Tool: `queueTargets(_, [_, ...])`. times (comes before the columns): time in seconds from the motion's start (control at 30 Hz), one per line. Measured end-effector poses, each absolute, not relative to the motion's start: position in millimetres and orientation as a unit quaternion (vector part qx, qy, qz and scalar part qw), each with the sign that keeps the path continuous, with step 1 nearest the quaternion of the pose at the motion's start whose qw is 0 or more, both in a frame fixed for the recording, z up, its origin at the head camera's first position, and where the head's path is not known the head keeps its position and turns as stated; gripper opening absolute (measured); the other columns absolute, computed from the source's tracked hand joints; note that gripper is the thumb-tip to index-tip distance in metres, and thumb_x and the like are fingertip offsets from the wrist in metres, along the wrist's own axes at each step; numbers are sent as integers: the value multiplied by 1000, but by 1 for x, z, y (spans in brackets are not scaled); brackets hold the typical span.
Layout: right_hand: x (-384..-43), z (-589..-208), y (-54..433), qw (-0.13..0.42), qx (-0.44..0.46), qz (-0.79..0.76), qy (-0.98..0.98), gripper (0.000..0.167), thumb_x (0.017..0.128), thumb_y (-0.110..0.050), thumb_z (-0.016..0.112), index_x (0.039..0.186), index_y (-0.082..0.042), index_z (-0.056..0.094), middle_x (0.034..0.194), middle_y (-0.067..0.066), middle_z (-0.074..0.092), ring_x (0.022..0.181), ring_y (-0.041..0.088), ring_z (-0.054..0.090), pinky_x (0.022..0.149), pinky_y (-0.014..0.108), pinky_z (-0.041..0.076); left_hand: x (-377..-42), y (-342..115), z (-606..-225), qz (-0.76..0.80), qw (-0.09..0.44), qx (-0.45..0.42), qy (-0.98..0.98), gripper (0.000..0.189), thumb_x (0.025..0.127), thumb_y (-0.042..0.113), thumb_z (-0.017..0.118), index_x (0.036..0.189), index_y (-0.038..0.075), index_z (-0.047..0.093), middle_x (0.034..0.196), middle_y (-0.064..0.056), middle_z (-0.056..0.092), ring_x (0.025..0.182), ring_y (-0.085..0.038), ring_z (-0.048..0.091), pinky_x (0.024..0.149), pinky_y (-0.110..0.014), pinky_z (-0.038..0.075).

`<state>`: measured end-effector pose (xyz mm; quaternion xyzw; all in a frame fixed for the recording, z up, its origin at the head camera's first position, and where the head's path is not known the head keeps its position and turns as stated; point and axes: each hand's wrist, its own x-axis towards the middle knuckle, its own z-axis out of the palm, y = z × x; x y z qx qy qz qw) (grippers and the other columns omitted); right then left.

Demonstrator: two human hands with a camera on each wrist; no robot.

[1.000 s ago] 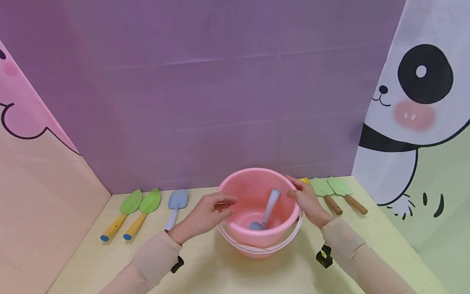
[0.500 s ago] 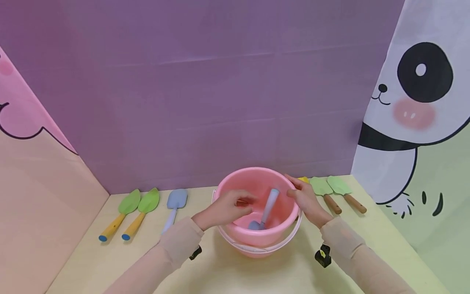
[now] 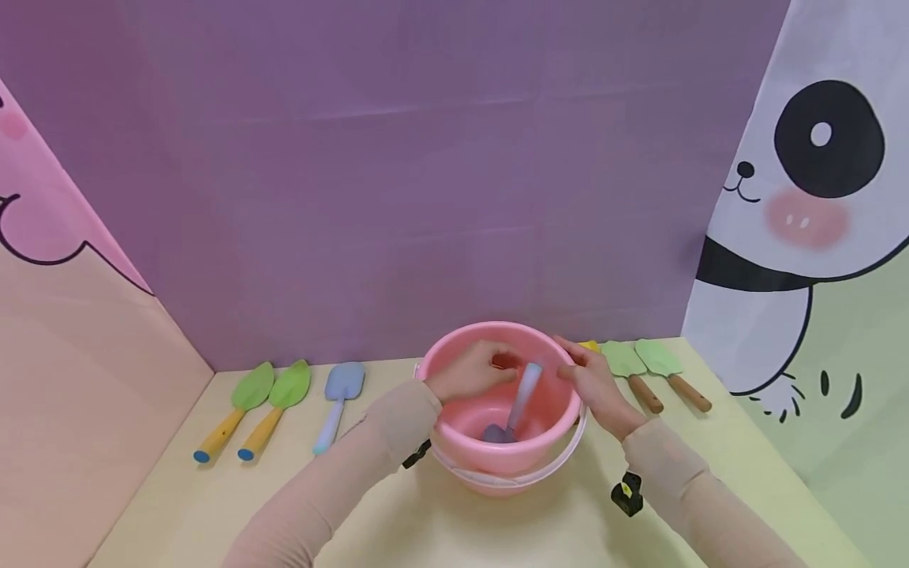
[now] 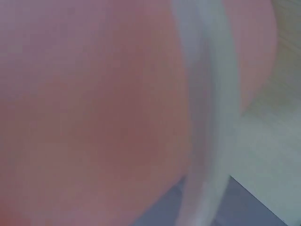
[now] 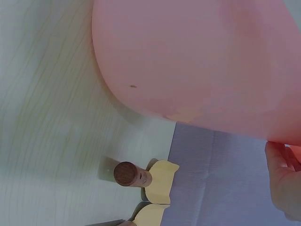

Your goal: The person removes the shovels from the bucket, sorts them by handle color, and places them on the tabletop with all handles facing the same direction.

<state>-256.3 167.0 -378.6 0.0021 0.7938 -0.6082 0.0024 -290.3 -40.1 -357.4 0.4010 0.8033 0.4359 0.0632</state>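
A pink bucket (image 3: 500, 456) stands at the middle of the table, its white carrying handle (image 3: 561, 457) lowered along the front. Inside it a toy shovel (image 3: 524, 398) leans with its pale blue handle up and its bluish blade at the bottom. My left hand (image 3: 474, 369) reaches over the left rim, fingers bent and parted from the thumb, fingertips close to the shovel's handle. The right hand (image 3: 595, 386) grips the bucket's right rim, thumb inside and fingers outside. The left wrist view holds only the bucket's wall (image 4: 103, 108) and its handle (image 4: 211, 94); the left hand is hidden there.
Left of the bucket lie two green leaf-shaped trowels (image 3: 253, 386) with yellow handles and a blue shovel (image 3: 344, 383). On the right are two pale green trowels (image 3: 656, 359) with wooden handles. Something yellow (image 3: 589, 345) shows behind the right hand. A purple backdrop (image 3: 440, 197) closes off the back.
The left hand has moved rightward over the rim into the bucket, up to the shovel's handle. The right hand has kept its grip on the rim, and the bucket stays in place.
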Motion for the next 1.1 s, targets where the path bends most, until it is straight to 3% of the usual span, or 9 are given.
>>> queueTargets(0.1, [-256,-380,167,-1,4,-610,792,57,85,-2,43,141,-6,35,143,13,39,126,27,42,99,34,42,-299,-33,-363,422,48,415,805,26,85,2,57,109,6,63,103,-10,66,95,-17,59,90,-30,47])
queueTargets(0.27, [-256,-382,167,-4,6,-610,792,57,84,-2,43,140,-7,37,142,13,40,124,27,44,97,32,43,-302,-30,-370,432,76,408,800,29,85,2,57,113,5,62,110,-10,65,105,-22,60,93,-26,45])
queueTargets(0.57, [-256,-382,168,0,0,-616,788,57,84,-2,42,141,-7,36,141,13,41,124,26,44,94,25,44,-303,-26,-376,386,203,412,800,51,84,-3,55,133,7,46,136,-5,49,127,-20,44,103,-32,38])
queueTargets(0.77, [-258,-381,168,-2,-1,-617,787,58,83,-1,44,140,-7,37,143,11,38,126,25,42,95,25,42,-301,-23,-379,403,268,396,780,48,85,-5,52,131,10,50,130,-3,55,120,-17,51,97,-25,43])
queueTargets(1.1, [-256,-381,169,-5,8,-616,787,57,85,-2,44,141,-7,36,141,14,41,124,29,43,103,42,37,-296,-20,-374,369,321,429,759,41,88,2,54,126,14,56,121,2,61,110,-11,57,91,-20,45])
